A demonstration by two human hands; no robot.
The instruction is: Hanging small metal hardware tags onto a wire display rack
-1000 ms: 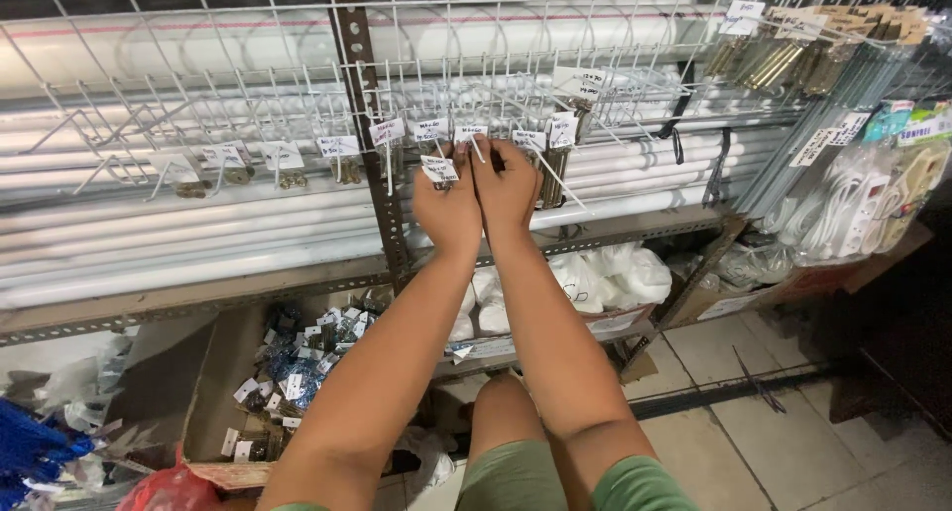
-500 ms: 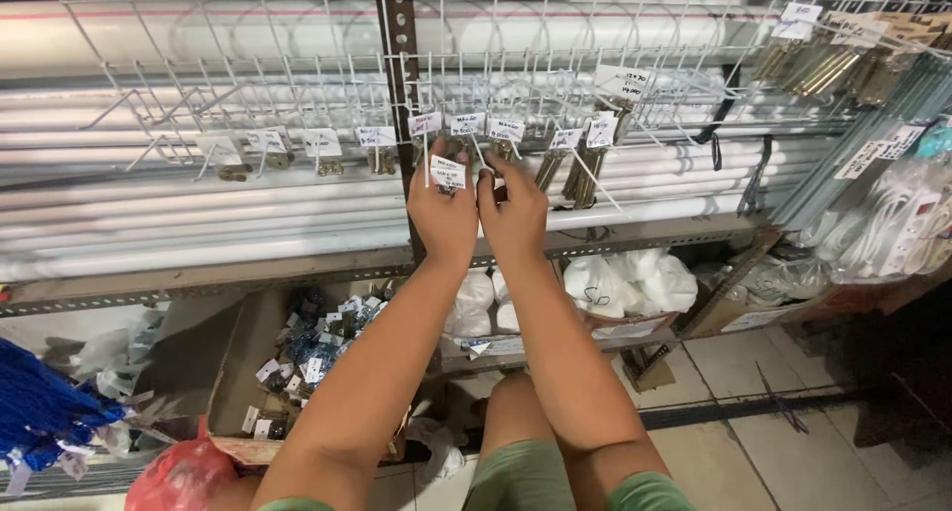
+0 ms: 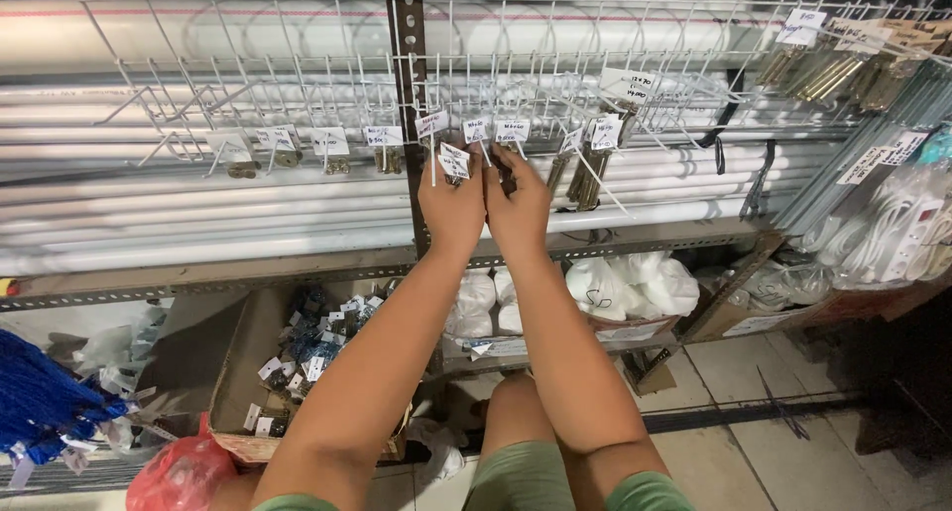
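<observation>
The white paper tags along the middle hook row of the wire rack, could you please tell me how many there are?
9: four left of the post, five right of it. Hands may hide others.

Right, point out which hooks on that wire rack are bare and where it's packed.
Bare hooks stand at the wire rack's upper left, above the small tagged bits. It is crowded around the left hand and right hand, and further right, where brass-coloured pieces hang close together.
</observation>
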